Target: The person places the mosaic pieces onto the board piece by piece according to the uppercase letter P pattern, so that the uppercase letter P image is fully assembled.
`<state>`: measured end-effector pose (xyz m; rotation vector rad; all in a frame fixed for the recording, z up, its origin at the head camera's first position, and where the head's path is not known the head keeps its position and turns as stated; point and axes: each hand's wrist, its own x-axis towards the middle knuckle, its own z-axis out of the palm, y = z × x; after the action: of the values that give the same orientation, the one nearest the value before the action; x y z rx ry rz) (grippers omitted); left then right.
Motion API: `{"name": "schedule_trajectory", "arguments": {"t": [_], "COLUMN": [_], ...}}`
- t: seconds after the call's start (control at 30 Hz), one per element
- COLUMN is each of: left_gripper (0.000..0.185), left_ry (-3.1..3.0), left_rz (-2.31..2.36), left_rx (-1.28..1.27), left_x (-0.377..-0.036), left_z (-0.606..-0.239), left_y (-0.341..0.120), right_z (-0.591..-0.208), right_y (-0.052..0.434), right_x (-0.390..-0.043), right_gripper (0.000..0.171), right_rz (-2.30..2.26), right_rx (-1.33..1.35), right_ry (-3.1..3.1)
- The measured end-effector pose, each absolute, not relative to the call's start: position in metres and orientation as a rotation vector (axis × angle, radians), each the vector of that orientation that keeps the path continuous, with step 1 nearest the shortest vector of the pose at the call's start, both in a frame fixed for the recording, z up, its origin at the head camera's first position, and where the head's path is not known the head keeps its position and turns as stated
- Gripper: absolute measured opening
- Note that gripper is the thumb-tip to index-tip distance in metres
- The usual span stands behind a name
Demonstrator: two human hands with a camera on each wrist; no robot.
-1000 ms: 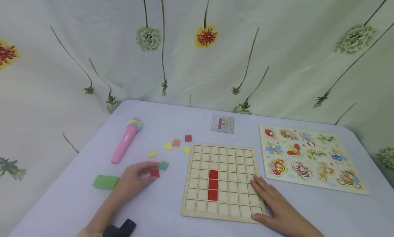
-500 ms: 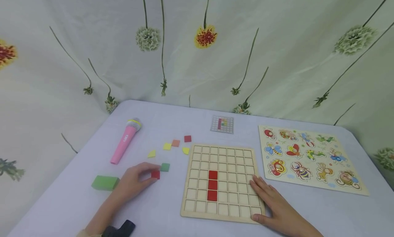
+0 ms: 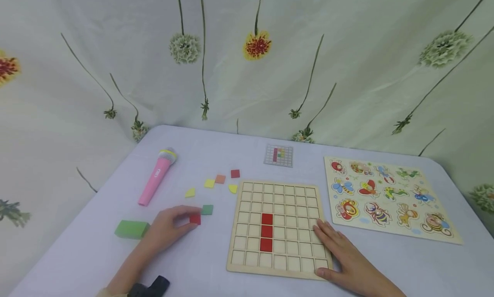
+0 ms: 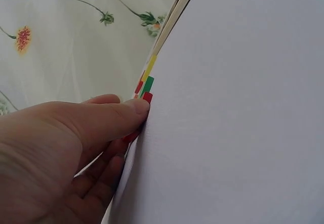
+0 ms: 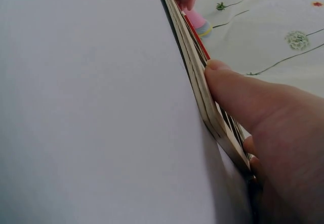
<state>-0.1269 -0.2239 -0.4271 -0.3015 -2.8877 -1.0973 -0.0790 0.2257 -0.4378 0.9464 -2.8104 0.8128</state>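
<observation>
At the left of the head view my left hand [image 3: 167, 228] pinches a red square tile [image 3: 195, 219] between thumb and finger, low at the tabletop. Touching or almost touching that tile is a green square tile [image 3: 207, 209]. In the left wrist view the thumb lies over the red tile [image 4: 147, 98]. My right hand [image 3: 343, 258] rests with extended fingers on the right edge of a wooden grid board [image 3: 279, 272]. Three red tiles [image 3: 266, 232] fill cells in one column of the board. In the right wrist view the thumb presses on the board's edge [image 5: 195, 79].
Yellow pieces [image 3: 209, 184], an orange tile [image 3: 220, 179] and another red tile [image 3: 235, 173] lie beyond the left hand. A pink microphone [image 3: 156, 177] and green block [image 3: 132, 229] are at left. A pattern card [image 3: 278, 155] lies behind the board; an insect puzzle [image 3: 386, 194] lies right.
My left hand has shifted very slightly with the red tile, and the green tile beside it has turned and moved a little. The right hand stays on the board.
</observation>
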Motion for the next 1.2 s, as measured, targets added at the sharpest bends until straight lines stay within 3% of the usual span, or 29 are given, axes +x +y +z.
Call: {"name": "schedule_trajectory", "arguments": {"t": [0.6,0.77,0.9,1.2], "left_gripper": [0.026,0.029,0.025,0.021], "left_ry": [-2.83,-2.783,-2.772,-2.906], "left_rz": [-1.158,-1.405,-1.504,-1.337], "left_rx": [-0.349,-0.393,-0.622,-0.89], "left_x": [-0.137,-0.164,-0.188,-0.207], "left_z": [-0.407,-0.392,-0.388,-0.395], "left_y": [-0.212,-0.176,-0.133,-0.076], "right_z": [-0.436,-0.437,-0.437,-0.435], "right_y": [0.225,0.225,0.225,0.225], "right_x": [-0.08,-0.08,-0.08,-0.079], "right_gripper": [0.084,0.084,0.083,0.083], "right_rz": [0.821,0.817,0.831,0.849], "right_rx": [0.952,0.952,0.942,0.931], "right_ry": [-2.786,-2.779,-2.788,-2.816]}}
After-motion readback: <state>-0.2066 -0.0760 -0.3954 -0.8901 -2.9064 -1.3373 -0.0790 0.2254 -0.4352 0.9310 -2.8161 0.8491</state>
